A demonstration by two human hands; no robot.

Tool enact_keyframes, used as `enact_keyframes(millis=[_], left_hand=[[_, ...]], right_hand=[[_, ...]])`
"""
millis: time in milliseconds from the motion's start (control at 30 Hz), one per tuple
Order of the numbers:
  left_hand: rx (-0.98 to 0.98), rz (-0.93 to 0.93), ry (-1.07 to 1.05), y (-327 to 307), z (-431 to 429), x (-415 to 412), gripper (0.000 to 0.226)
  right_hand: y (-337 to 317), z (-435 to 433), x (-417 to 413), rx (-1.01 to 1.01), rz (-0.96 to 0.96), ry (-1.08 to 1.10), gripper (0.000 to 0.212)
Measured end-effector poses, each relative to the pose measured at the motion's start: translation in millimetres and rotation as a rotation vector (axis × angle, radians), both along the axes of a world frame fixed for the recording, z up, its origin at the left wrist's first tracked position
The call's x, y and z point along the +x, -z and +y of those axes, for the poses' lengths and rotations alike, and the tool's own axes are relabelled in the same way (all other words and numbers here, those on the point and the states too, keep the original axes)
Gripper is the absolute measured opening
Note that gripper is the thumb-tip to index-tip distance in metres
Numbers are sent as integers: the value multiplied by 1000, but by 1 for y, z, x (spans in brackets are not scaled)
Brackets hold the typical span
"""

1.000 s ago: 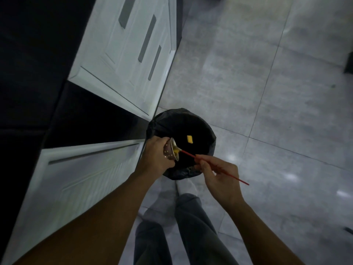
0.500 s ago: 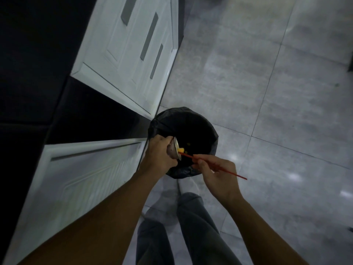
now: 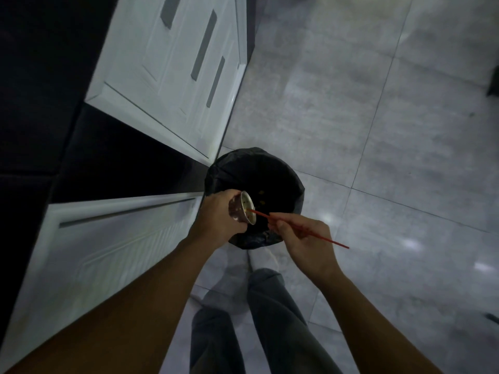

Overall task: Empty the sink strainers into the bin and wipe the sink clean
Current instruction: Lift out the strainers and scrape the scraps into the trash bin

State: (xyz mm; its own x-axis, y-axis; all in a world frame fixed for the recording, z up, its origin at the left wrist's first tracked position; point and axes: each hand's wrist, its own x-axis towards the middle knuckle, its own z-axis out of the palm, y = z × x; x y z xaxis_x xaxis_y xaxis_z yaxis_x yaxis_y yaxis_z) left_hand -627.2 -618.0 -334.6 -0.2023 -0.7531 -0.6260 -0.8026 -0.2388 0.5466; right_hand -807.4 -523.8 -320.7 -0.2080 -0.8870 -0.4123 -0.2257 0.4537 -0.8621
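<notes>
The left hand [image 3: 216, 220] holds a metal strainer [image 3: 241, 209] over the near-left rim of the bin [image 3: 294, 182]. Its grip is clenched round the cup's perforated body, fingers curled behind and under it. The strainer lies tipped on its side, with its open mouth turned right, toward the inside of the bin.

The right hand [image 3: 305, 244] pinches a thin red stick [image 3: 263, 215] between thumb and fingertips, the other fingers curled in below it. The stick slants up and left from this grip. Its tip reaches into the strainer's mouth, and its tail juts out past the hand to the right, over the floor [image 3: 378, 130]. The hand hangs at the bin's near edge, just right of the strainer and apart from it.

The bin is round and lined with a black bag, and it stands on the grey tiled floor. A few small yellow scraps [image 3: 261, 203] lie deep inside it, just right of the strainer's mouth. Whether any food remains in the strainer is hard to tell.

Two white cabinet doors are at left: one [image 3: 175, 76] above the bin, the other [image 3: 108, 252] beside the left forearm, with a dark gap between them. Grey trousers [image 3: 272, 319] and a pale shoe [image 3: 263, 259] show below the hands, the shoe just short of the bin.
</notes>
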Motion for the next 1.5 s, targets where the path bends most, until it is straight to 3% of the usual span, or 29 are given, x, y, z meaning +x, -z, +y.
enact_keyframes(millis=[167,333,467,767,967,1233,1367,1500], left_hand=[[4,-6,-18,3,0,6,58],[-42,-8,3,8,1,5,71],[-119,-18,72,7,1,-3,70],[-64,-150,91,10,0,-3,76],[-77,-59,-58,-4,18,3,79],[-160,159,-169,-79,33,22,81],[-225,241,-181,-142,41,28,99],[-326,272,-208,-213,50,37,89]], right_hand=[[2,7,-9,-8,69,28,19],[-1,8,-9,8,-23,13,20],[2,7,2,27,71,0,20],[-2,34,-1,38,202,174,20],[-7,33,-5,-25,312,150,20],[-53,26,-7,-75,280,100,22],[-106,24,-1,-154,238,113,28],[-172,18,8,-294,267,80,27]])
